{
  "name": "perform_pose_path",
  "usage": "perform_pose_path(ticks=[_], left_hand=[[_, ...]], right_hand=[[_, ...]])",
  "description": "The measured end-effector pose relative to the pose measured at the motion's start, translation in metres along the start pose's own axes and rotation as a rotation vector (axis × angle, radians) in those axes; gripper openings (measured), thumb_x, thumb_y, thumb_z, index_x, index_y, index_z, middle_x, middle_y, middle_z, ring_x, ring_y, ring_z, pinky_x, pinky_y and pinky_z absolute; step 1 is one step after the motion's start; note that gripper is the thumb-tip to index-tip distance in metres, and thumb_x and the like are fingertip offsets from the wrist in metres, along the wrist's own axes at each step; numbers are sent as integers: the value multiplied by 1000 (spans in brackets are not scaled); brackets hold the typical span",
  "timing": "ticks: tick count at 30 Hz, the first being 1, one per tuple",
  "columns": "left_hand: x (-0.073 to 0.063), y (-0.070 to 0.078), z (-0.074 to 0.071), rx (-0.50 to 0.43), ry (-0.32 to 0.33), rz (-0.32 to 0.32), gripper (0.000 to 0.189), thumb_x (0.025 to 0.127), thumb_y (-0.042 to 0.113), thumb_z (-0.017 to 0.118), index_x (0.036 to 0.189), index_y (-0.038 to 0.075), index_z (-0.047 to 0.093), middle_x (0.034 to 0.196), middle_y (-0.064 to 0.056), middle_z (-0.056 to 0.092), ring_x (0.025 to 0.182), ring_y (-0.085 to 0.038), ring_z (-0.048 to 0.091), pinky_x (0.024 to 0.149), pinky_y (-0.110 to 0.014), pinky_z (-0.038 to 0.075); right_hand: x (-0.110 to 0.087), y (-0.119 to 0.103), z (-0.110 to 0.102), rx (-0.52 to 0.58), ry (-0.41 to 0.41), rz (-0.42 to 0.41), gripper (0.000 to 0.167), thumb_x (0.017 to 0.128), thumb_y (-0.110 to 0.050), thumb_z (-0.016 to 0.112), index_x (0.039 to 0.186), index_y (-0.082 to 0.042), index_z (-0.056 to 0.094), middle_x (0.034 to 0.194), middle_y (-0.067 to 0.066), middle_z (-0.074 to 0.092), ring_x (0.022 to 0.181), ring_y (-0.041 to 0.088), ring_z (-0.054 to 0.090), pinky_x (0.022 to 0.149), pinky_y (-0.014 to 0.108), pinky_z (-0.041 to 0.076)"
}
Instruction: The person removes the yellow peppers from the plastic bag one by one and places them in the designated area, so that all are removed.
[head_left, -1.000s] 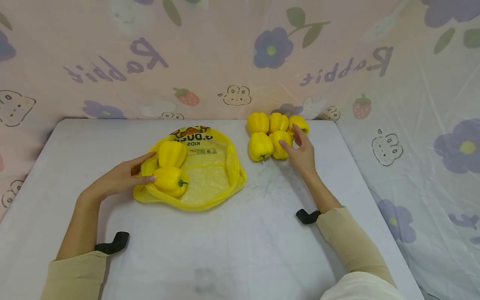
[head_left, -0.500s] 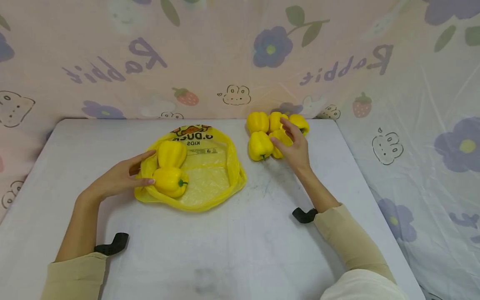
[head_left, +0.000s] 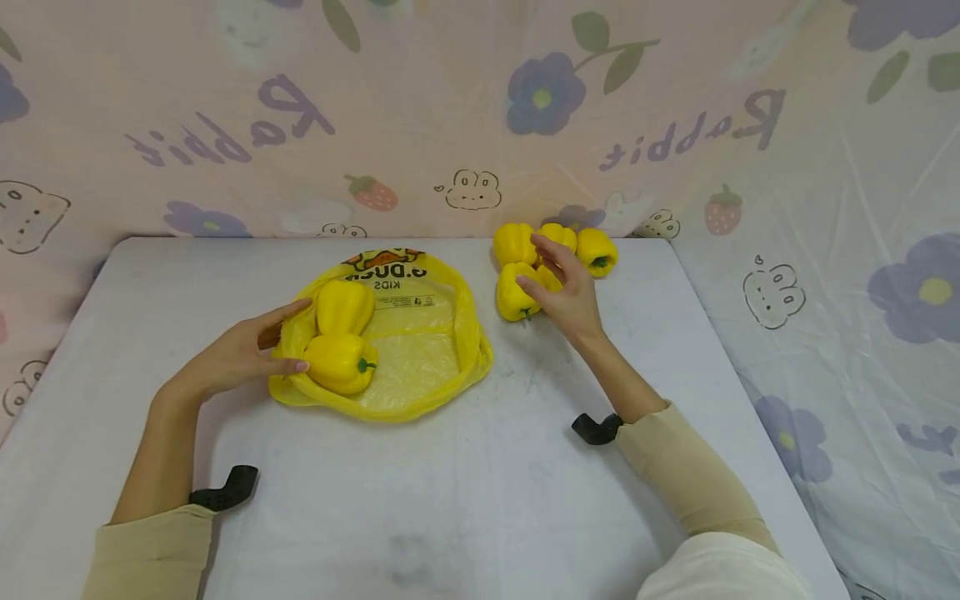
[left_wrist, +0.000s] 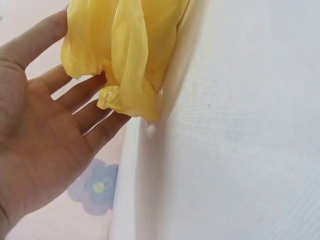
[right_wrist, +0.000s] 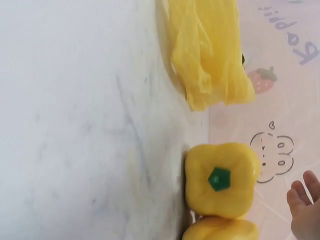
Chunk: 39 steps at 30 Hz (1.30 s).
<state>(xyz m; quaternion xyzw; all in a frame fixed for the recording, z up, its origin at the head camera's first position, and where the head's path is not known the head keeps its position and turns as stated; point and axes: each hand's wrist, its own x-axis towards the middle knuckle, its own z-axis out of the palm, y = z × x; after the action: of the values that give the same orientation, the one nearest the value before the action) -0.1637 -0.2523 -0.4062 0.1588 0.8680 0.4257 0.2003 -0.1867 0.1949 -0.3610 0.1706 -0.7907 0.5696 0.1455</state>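
L hand (head_left: 232,358) lay w/ fingers straight against the plastic bag (head_left: 472,337) holding 2 yellow bell peppers (head_left: 341,364) & R hand (head_left: 573,304), fingers loose, gripping nothing, hovered by 5 other peppers (head_left: 510,297) on the tabletop (head_left: 337,517), so gripping 1 squarely prob. worked best.

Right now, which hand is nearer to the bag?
Left. The left hand touches the bag at its left side; the right hand is apart from it, at the peppers.

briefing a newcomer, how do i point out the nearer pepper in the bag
On the white table sits an open yellow bag. Inside its left side, the nearer yellow pepper shows a green stem; its farther neighbour shows none.
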Motion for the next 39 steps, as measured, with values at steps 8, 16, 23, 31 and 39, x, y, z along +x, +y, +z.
perform_pose_path(ticks=[8, 16, 23, 31, 39], left_hand=[[0, 1, 0, 0, 0, -2, 93, 87, 33, 77, 160, 17, 22, 162, -22, 20, 142, -51, 25, 111, -68, 24], [-1, 1, 0, -24, 30, 28, 91, 86, 26, 79, 159, 16, 26, 161, -21, 23, 140, -53, 27, 109, -70, 26], [0, 2, 1, -29, 63, 7, 87, 85, 26, 80, 157, 18, 31, 161, -15, 27, 139, -48, 33, 111, -67, 28], [2, 1, 2, -2, 24, 4, 89, 87, 29, 78, 158, 17, 27, 160, -23, 25, 136, -52, 35, 106, -69, 33], [4, 2, 6, 3, 21, 10, 85, 87, 27, 78, 157, 13, 31, 159, -25, 26, 131, -50, 41, 104, -67, 37]], right_hand=[[1, -11, 17, 25, -94, 7, 55, 87, 3, 71, 137, 10, 51, 140, 27, 51, 128, 42, 47, 113, 52, 35], [1, -15, 35, 26, -177, -9, 56, 86, 5, 72, 137, 10, 50, 140, 28, 50, 128, 42, 48, 112, 54, 36], [2, -20, 49, -15, -246, -21, 55, 87, 2, 73, 137, 8, 51, 139, 24, 52, 127, 37, 51, 111, 50, 39], [9, -2, 70, 8, -348, -24, 59, 88, 0, 73, 141, 3, 49, 142, 20, 50, 128, 35, 51, 112, 44, 39], [15, 8, 91, -38, -460, 29, 61, 90, -20, 75, 145, -10, 50, 146, 4, 51, 128, 22, 52, 109, 25, 41]])
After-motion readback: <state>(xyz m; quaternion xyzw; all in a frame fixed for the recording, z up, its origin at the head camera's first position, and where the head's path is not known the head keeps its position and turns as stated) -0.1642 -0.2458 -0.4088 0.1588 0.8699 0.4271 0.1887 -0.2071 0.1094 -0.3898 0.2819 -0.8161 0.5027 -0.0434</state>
